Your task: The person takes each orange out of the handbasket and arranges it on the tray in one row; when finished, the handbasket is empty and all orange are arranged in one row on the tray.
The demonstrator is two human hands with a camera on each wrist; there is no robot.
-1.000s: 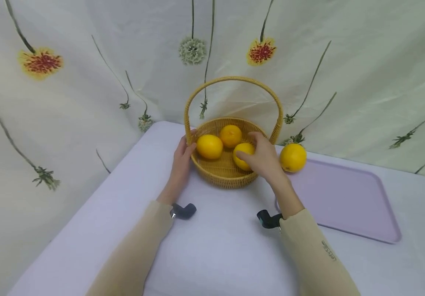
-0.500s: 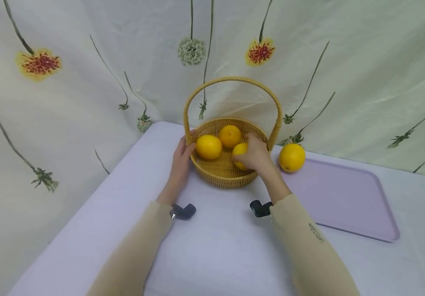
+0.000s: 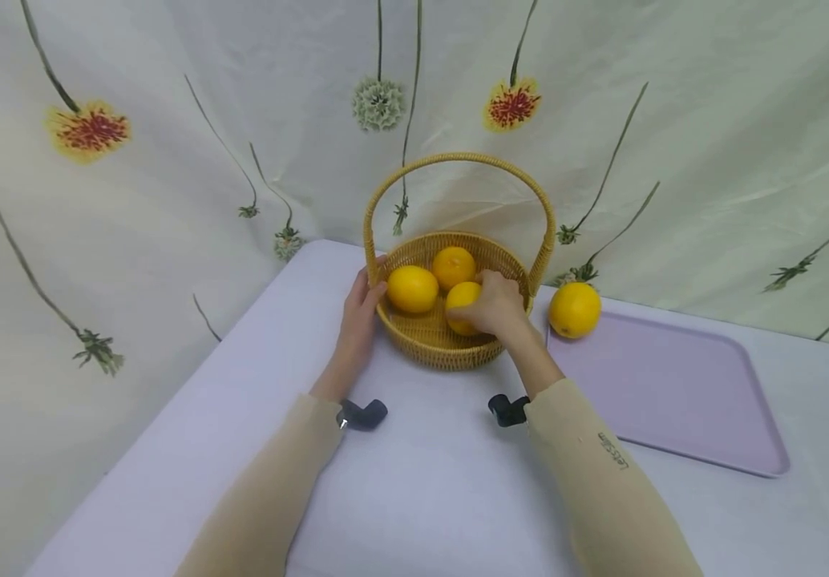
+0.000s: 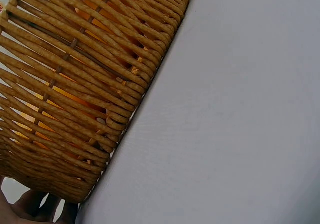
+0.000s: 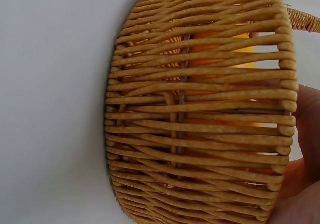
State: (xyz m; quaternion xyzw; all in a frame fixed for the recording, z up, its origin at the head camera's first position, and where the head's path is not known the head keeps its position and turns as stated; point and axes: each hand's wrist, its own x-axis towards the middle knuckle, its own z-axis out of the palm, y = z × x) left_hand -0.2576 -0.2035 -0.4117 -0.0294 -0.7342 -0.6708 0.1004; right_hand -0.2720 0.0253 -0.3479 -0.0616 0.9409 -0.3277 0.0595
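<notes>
A round wicker basket (image 3: 446, 357) with a tall arched handle (image 3: 461, 158) stands near the back of the table. My left hand (image 3: 358, 316) grips its left side, thumb at the rim and fingers around the outside. Inside, my right hand (image 3: 499, 307) holds a yellow orange (image 3: 462, 308), its thumb in front and its fingers behind. Two more oranges lie in the basket, one at the left (image 3: 412, 289) and a deeper-coloured one at the back (image 3: 454, 268). Both wrist views look at the woven wall (image 4: 75, 73) from outside; the fruit shows only through the gaps.
To the right lies a flat lilac tray (image 3: 667, 385). Another orange (image 3: 575, 310) sits at the tray's back left corner, close beside the basket. Behind the table hangs a flower-printed cloth (image 3: 241, 120).
My right hand has moved left and lower into the basket, closing round the front right orange. My left hand keeps its grip on the basket.
</notes>
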